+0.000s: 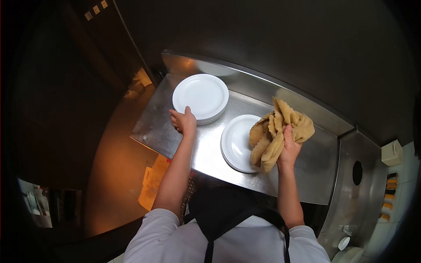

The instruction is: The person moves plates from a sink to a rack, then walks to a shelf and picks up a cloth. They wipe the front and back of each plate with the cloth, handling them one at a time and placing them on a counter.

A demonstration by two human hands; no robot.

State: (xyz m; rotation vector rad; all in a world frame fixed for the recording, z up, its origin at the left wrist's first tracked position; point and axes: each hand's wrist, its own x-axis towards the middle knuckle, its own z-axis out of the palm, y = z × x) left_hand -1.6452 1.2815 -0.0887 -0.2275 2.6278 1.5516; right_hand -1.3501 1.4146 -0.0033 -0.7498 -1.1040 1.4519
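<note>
My left hand (184, 122) is at the near left edge of a stack of white plates (201, 94). Its thumb overlaps the rim and the fingers are apart, off to the side and not wrapped round a plate. In my right hand (289, 149) is a bunched tan cloth (285, 127), gripped with the thumb on top. The cloth hangs above the right side of a second, lower stack of white plates (239, 142) and hides part of it. Both stacks rest on a stainless steel counter (206, 160).
A raised metal backsplash (245, 76) runs along the counter's far side. To the right, another steel surface (351, 193) has a dark round hole (357, 173). A small white dish (344, 243) is at the lower right. An orange-yellow object (153, 182) lies below the counter's left side.
</note>
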